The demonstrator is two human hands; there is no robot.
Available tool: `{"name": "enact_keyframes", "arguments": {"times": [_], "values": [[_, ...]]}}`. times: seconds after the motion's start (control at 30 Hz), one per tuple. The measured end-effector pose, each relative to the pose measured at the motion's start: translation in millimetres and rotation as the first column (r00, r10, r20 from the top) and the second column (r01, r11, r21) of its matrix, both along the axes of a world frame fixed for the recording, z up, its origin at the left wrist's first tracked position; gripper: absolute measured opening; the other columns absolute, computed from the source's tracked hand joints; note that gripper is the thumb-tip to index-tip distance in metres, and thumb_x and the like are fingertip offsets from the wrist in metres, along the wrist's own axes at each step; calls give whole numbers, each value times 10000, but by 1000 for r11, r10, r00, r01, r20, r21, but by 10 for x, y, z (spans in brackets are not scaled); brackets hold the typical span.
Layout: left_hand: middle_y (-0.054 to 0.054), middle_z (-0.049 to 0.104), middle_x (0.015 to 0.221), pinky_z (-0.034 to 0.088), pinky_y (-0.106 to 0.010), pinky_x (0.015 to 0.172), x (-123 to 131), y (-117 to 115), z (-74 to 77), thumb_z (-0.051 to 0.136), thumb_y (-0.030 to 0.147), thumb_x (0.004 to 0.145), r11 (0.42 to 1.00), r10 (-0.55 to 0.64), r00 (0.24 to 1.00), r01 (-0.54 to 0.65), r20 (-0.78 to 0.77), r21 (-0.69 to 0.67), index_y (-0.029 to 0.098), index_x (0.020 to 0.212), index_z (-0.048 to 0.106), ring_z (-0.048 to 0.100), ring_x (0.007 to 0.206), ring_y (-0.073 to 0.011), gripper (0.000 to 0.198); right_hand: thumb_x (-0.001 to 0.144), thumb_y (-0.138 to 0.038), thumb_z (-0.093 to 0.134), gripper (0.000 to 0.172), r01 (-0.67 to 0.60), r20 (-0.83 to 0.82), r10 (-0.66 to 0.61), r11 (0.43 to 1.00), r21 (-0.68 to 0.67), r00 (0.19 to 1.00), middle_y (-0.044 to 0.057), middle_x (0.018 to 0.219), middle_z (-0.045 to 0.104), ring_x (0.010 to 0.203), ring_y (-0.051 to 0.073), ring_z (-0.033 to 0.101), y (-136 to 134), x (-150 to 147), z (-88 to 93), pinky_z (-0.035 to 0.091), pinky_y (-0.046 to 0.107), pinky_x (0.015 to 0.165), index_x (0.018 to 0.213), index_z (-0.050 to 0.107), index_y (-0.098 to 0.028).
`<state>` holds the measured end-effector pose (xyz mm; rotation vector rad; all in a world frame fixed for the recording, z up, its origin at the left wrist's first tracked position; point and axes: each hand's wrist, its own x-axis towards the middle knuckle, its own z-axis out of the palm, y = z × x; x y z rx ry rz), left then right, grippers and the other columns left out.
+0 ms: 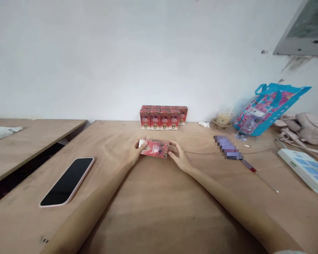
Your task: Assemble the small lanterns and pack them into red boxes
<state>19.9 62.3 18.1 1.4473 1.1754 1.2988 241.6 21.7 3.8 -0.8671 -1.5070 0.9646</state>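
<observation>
A small red printed cardboard box [155, 148] lies sideways between my hands, just above or on the table; I cannot tell which. My left hand [136, 150] grips its left end, with the thumb over the printed face. At the right end, my right hand [179, 155] holds the box between thumb and fingers. Behind it, several matching red boxes [159, 119] stand upright in two rows against the wall.
On the wooden table [159, 211], a phone [69, 181] lies left. To the right are a screwdriver [259, 176], a blurred purple item [228, 147], a power strip [304, 169], a drink cup [224, 119], a blue floral bag [267, 106] and a pink bag [310, 128].
</observation>
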Motion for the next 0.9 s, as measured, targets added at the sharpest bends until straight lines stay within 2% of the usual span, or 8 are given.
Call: {"name": "enact_keyframes", "arguments": {"times": [0.17, 0.33, 0.47, 0.6, 0.77, 0.9], "values": [[-90, 674, 1099, 483, -441, 904, 27, 33, 4, 659, 567, 651, 1000, 0, 1000, 0, -13, -3, 168, 1149, 559, 612, 1044, -310, 646, 764, -270, 592, 417, 8, 23, -8, 1000, 0, 1000, 37, 1227, 588, 1092, 195, 599, -5, 26, 3, 486, 364, 951, 1172, 505, -263], [-91, 666, 1104, 508, -427, 858, 64, 69, -36, 706, 584, 573, 1000, -12, 999, 13, 37, -15, 176, 1158, 539, 626, 1005, -303, 733, 688, -226, 633, 434, 119, 61, -116, 992, -46, 991, 36, 1186, 619, 990, 192, 645, 27, 8, -61, 538, 331, 835, 1111, 537, -247], [-94, 687, 1048, 526, -411, 811, 67, 71, -54, 730, 576, 550, 998, -30, 998, 33, 54, -46, 162, 1141, 558, 650, 948, -291, 743, 642, -186, 616, 421, 169, 32, -167, 983, -73, 985, 31, 1111, 649, 886, 172, 670, 26, -18, -49, 537, 323, 820, 1052, 534, -232], [-101, 685, 1066, 522, -391, 815, 66, 69, -48, 735, 552, 572, 997, -27, 996, 32, 82, -65, 162, 1136, 579, 658, 928, -267, 703, 632, -194, 606, 377, 137, -13, -139, 987, -81, 990, 34, 1112, 641, 877, 175, 677, 7, -5, -1, 542, 296, 763, 1000, 530, -230], [-97, 691, 1054, 510, -382, 823, 66, 47, -12, 759, 520, 554, 996, -13, 993, 23, 117, -81, 170, 1111, 600, 662, 909, -251, 677, 646, -183, 577, 414, 94, -26, -96, 994, -62, 995, 27, 1156, 616, 908, 160, 661, -11, -4, 8, 524, 258, 743, 1050, 521, -250], [-79, 714, 962, 506, -375, 808, 65, 54, -7, 782, 476, 538, 995, -13, 988, 27, 153, -91, 168, 1057, 621, 669, 857, -245, 624, 653, -182, 529, 403, 92, -6, -92, 995, -27, 996, 14, 1062, 633, 886, 157, 637, 2, 16, -21, 499, 252, 735, 1051, 535, -241]]}}
